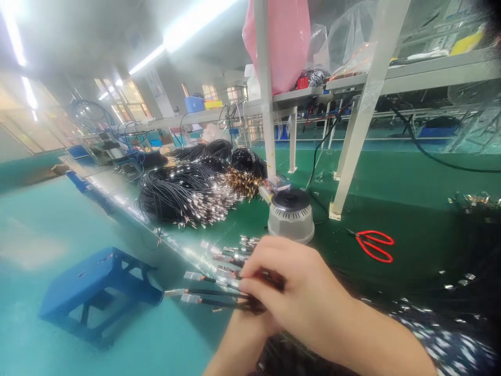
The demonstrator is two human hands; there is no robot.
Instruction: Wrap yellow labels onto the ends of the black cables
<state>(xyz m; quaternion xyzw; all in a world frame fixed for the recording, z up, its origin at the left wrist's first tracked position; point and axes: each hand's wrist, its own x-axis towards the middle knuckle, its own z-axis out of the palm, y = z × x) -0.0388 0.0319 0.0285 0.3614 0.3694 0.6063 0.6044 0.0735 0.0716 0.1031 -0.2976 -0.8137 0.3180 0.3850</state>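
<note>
In the head view, a bundle of black cables (219, 293) with silvery metal-looking ends sticks out to the left from between my hands. My right hand (289, 277) lies on top, its thumb and forefinger pinched together on cables near their ends. Underneath, my left hand (250, 329) is closed around the same bundle, its fingers mostly hidden by the cables and the right hand. Just beyond my knuckles stands a round grey device with a black top (291, 214). Red-handled scissors (373, 244) lie to the right on the green surface.
Large coils of black cable (183, 193) are heaped on the table ahead. White posts (358, 115) rise from the surface and carry a shelf. A blue plastic stool (97, 287) is on the floor to the left. More cables (462, 282) lie at the right.
</note>
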